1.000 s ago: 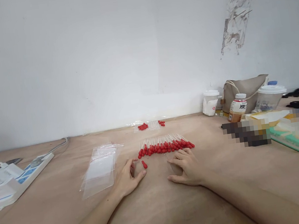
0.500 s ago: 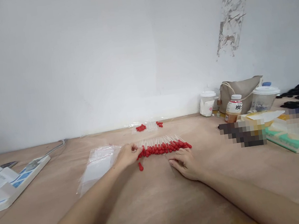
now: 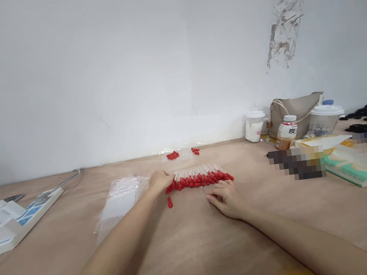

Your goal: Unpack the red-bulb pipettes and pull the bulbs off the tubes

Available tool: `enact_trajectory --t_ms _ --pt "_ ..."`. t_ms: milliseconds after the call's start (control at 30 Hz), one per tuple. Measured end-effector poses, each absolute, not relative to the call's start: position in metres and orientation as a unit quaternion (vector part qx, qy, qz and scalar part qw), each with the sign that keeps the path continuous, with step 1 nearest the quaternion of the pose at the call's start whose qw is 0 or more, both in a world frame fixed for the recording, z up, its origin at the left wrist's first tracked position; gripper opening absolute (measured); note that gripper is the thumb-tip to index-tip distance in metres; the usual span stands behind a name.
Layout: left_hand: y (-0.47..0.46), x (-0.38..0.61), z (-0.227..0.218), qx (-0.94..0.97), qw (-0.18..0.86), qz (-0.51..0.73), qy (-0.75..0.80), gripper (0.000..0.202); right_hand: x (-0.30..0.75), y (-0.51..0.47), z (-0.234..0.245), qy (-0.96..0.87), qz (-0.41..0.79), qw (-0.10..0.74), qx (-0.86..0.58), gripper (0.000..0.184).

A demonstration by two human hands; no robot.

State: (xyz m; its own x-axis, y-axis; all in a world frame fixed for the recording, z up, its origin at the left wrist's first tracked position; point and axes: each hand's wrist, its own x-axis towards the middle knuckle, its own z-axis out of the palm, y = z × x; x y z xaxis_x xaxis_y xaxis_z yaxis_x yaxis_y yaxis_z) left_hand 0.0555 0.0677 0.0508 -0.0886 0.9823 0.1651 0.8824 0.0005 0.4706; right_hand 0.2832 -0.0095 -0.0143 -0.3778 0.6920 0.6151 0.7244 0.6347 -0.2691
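Observation:
Several small pieces with red, rounded ends and thin pale sticks lie side by side in a row (image 3: pixel 197 180), red ends toward me. My left hand (image 3: pixel 159 182) is at the left end of this row, fingers bent together by the pale sticks; what they pinch is hidden. My right hand (image 3: pixel 227 200) rests on the table just in front of the row's right part, fingers curled. At its thumb and fingertips shows a thin, straight stick (image 3: pixel 209 202). A single red piece (image 3: pixel 170 202) lies apart, below my left hand.
Clear plastic bags (image 3: pixel 120 197) lie at left, beside a power strip (image 3: pixel 28 221) with plugs. Behind the row, more red pieces (image 3: pixel 173 155) lie on clear plastic by the wall. To the right stand a lidded cup (image 3: pixel 254 127), a bottle (image 3: pixel 286 133) and a tissue pack (image 3: pixel 356 166).
My left hand has shifted slightly up and right, over the far side of the row's left end. My right hand stays almost in place. The view has moved slightly.

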Motion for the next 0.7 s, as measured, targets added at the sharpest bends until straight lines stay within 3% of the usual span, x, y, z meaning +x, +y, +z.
enact_trajectory --t_ms 167,300,433,533,700 --pt "0.037 0.043 0.048 0.674 0.072 0.304 0.669 0.025 0.284 -0.006 -0.017 -0.800 -0.041 0.418 -0.429 0.017" --pt "-0.006 0.036 0.030 0.765 0.016 0.345 0.544 0.021 0.286 -0.004 -0.018 -0.753 -0.073 0.496 -0.428 0.047" --pt "-0.025 0.039 0.010 0.865 -0.100 0.314 0.378 0.015 0.286 -0.009 -0.014 -0.800 -0.109 0.438 -0.397 0.066" --pt "-0.025 0.045 0.000 0.870 -0.145 0.330 0.336 0.013 0.282 -0.015 -0.011 -0.833 -0.140 0.398 -0.356 0.053" --pt "-0.025 0.049 -0.005 0.856 -0.147 0.384 0.313 0.007 0.274 -0.018 -0.013 -0.844 -0.149 0.410 -0.311 0.023"
